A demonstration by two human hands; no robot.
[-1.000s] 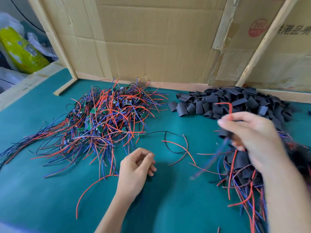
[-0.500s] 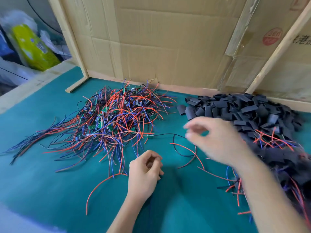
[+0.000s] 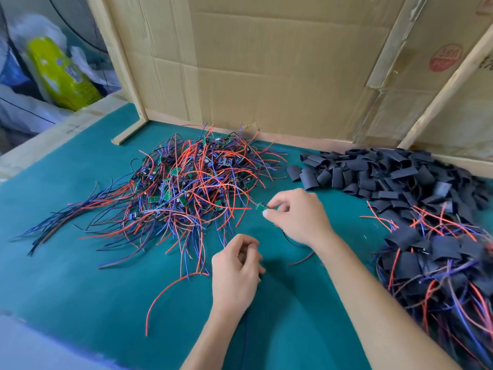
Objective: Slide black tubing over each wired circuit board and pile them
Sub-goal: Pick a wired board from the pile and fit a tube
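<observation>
My right hand (image 3: 296, 217) pinches a small green circuit board (image 3: 259, 206) between thumb and fingers, at the right edge of the tangle of wired boards (image 3: 192, 188). Red and blue wires trail from that tangle. My left hand (image 3: 236, 271) hovers nearer to me with fingers curled against the thumb. A thin dark wire (image 3: 246, 324) runs from under it toward the table's near edge. Loose black tubing pieces (image 3: 373, 172) are heaped at the back right. Boards with black tubing on them (image 3: 437, 265) are piled at the right.
The green table mat (image 3: 80, 289) ends at a cardboard wall (image 3: 266, 76) behind. A wooden strip (image 3: 128, 133) lies at the back left. Bags and a yellow-green package (image 3: 61, 73) sit beyond the table's left edge. A loose red wire (image 3: 170, 287) lies in front.
My right hand left the pile of tubed boards at the right, swung left across the mat and took hold of a green board. My left hand kept its place and curl.
</observation>
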